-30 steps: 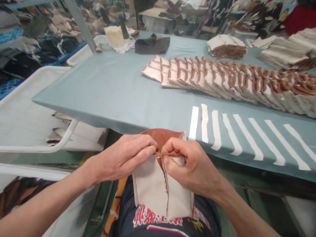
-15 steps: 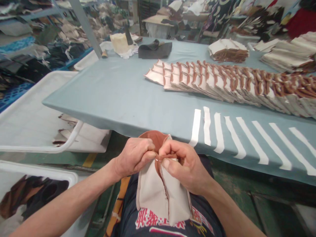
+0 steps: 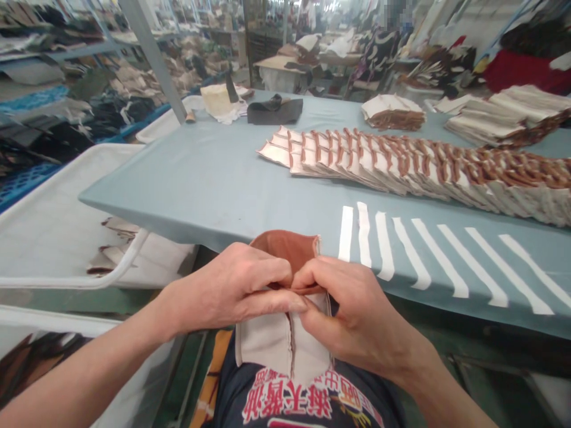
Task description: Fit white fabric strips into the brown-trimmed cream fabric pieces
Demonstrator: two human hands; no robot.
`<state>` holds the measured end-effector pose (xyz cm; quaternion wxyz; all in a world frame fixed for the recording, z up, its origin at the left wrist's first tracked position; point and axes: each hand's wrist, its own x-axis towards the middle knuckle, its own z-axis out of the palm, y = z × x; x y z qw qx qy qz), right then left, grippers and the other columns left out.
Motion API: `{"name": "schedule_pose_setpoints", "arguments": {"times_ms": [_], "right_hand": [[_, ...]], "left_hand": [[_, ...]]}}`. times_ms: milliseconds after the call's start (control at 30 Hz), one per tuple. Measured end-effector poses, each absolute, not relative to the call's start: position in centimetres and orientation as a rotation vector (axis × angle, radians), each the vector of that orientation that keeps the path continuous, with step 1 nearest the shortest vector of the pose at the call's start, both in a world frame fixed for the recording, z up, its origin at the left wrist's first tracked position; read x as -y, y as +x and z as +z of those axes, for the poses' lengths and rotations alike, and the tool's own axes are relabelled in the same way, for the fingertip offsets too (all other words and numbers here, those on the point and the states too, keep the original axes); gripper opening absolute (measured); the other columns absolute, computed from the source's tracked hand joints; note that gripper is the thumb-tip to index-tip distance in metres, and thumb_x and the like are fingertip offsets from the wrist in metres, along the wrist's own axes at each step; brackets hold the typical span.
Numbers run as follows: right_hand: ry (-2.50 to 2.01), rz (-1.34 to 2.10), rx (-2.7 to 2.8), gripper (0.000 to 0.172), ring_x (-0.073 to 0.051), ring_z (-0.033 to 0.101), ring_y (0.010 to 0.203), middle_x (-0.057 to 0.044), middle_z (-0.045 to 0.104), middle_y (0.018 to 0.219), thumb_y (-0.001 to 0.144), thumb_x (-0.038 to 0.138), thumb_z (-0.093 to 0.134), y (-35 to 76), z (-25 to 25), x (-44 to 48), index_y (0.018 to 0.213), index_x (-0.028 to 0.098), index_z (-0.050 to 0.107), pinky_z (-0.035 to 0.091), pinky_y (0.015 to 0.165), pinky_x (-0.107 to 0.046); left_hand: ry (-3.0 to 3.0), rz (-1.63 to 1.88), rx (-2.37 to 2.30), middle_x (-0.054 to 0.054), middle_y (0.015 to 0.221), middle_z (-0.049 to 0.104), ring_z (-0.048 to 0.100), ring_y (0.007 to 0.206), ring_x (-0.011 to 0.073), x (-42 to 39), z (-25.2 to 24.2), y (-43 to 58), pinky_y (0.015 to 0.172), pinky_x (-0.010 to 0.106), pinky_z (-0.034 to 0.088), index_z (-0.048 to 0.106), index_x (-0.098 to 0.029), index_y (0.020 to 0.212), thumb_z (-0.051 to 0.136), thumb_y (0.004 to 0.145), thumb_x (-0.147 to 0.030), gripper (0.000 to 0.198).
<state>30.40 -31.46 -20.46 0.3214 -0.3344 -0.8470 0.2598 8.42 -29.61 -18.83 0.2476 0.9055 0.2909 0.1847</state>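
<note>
A sewn leather piece (image 3: 263,342), off-white on one side and brown on the other, is held over my lap at the table's front edge. A seam runs down its pale face, and the brown side shows at its upper opening. My left hand (image 3: 250,285) pinches the folded edge near the middle, its thumb lying across the seam. Right beside it, my right hand (image 3: 343,303) pinches the same edge, with thumb below and fingers over the brown side. The fingertips of both hands almost meet and hide the spot between them.
White strips (image 3: 386,246) hang along the front of the blue-grey table (image 3: 200,178). Behind them lies a long overlapping row of similar pieces (image 3: 401,157). Stacked pieces (image 3: 392,112) and a dark folded item (image 3: 274,111) are farther back. White bins (image 3: 134,255) stand at left.
My left thumb has moved right across the seam, and the left hand has flattened over the edge. The brown opening shows wider. The view has tilted up slightly.
</note>
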Motion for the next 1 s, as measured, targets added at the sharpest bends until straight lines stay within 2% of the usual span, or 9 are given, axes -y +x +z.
{"name": "schedule_pose_setpoints", "arguments": {"times_ms": [100, 300, 367, 433, 567, 700, 800, 867, 1000], "right_hand": [[-0.880, 0.656, 2.230, 0.007, -0.014, 0.060, 0.068, 0.000, 0.069, 0.076, 0.087, 0.014, 0.059, 30.7, -20.7, 31.7, 0.083, 0.018, 0.062, 0.039, 0.064, -0.029], [-0.897, 0.772, 2.196, 0.002, -0.016, 0.060, 0.069, -0.001, 0.069, 0.077, 0.084, 0.020, 0.060, 31.1, -21.0, 31.3, 0.084, 0.019, 0.062, 0.041, 0.066, -0.029], [-0.867, 0.866, 2.181, 0.007, -0.016, 0.062, 0.072, -0.002, 0.071, 0.080, 0.084, 0.020, 0.057, 31.2, -20.6, 31.1, 0.086, 0.018, 0.064, 0.043, 0.070, -0.029], [-0.838, 0.958, 2.169, 0.016, -0.015, 0.063, 0.074, -0.002, 0.071, 0.082, 0.090, 0.020, 0.050, 31.2, -20.1, 30.8, 0.086, 0.018, 0.065, 0.044, 0.072, -0.029], [-0.795, 1.025, 2.153, 0.034, -0.013, 0.056, 0.066, 0.001, 0.063, 0.071, 0.105, 0.025, 0.041, 31.1, -20.4, 30.2, 0.078, 0.019, 0.061, 0.041, 0.066, -0.027], [-0.710, 0.728, 2.151, 0.029, -0.014, 0.058, 0.068, -0.001, 0.068, 0.075, 0.106, 0.023, 0.046, 30.8, -21.9, 29.9, 0.084, 0.018, 0.063, 0.043, 0.069, -0.028], [-0.690, 0.450, 2.169, 0.030, -0.016, 0.060, 0.068, -0.003, 0.072, 0.075, 0.107, 0.019, 0.045, 30.6, -22.5, 30.1, 0.084, 0.018, 0.065, 0.047, 0.077, -0.032], [-0.682, 0.339, 2.187, 0.032, -0.017, 0.061, 0.068, -0.004, 0.073, 0.075, 0.107, 0.017, 0.043, 30.5, -22.5, 30.1, 0.082, 0.019, 0.064, 0.048, 0.079, -0.033], [-0.665, 0.325, 2.207, 0.032, -0.017, 0.059, 0.066, -0.004, 0.071, 0.072, 0.106, 0.017, 0.042, 30.6, -22.3, 30.0, 0.082, 0.020, 0.063, 0.048, 0.074, -0.032]], "left_hand": [[2.421, 0.499, -0.774, -0.006, 0.060, 0.047, 0.044, 0.053, 0.0098, 29.7, -19.0, 8.6, 0.053, 0.026, 0.030, 0.057, -0.016, 0.073, 0.050, 0.107, -0.046, 0.046], [2.313, 0.668, -0.754, -0.005, 0.063, 0.050, 0.043, 0.056, 0.0091, 30.2, -20.1, 8.7, 0.056, 0.024, 0.032, 0.054, -0.017, 0.071, 0.046, 0.109, -0.037, 0.044], [2.127, 0.708, -0.716, -0.005, 0.061, 0.049, 0.041, 0.055, 0.0087, 30.2, -20.7, 8.6, 0.055, 0.023, 0.032, 0.052, -0.017, 0.068, 0.047, 0.108, -0.045, 0.049], [1.914, 0.729, -0.702, -0.005, 0.058, 0.047, 0.039, 0.053, 0.0089, 30.2, -21.2, 8.5, 0.053, 0.023, 0.031, 0.049, -0.018, 0.065, 0.050, 0.104, -0.056, 0.055], [1.631, 0.754, -0.771, -0.005, 0.057, 0.039, 0.033, 0.054, 0.0098, 30.4, -22.1, 8.5, 0.052, 0.024, 0.028, 0.044, -0.019, 0.062, 0.057, 0.094, -0.071, 0.062], [1.450, 0.822, -0.887, -0.005, 0.059, 0.037, 0.031, 0.055, 0.0093, 30.8, -23.6, 8.8, 0.052, 0.023, 0.026, 0.039, -0.020, 0.061, 0.061, 0.084, -0.080, 0.069], [1.417, 0.836, -0.900, -0.007, 0.059, 0.033, 0.028, 0.053, 0.0087, 30.8, -24.4, 8.7, 0.050, 0.022, 0.023, 0.035, -0.022, 0.064, 0.058, 0.085, -0.082, 0.067], [1.418, 0.844, -0.908, -0.006, 0.061, 0.034, 0.029, 0.055, 0.0089, 30.7, -24.3, 8.6, 0.051, 0.022, 0.024, 0.036, -0.021, 0.065, 0.059, 0.087, -0.079, 0.066], [1.574, 0.784, -0.929, -0.004, 0.062, 0.039, 0.032, 0.058, 0.0101, 30.5, -22.5, 8.5, 0.055, 0.023, 0.028, 0.043, -0.018, 0.061, 0.058, 0.096, -0.065, 0.060]]}}
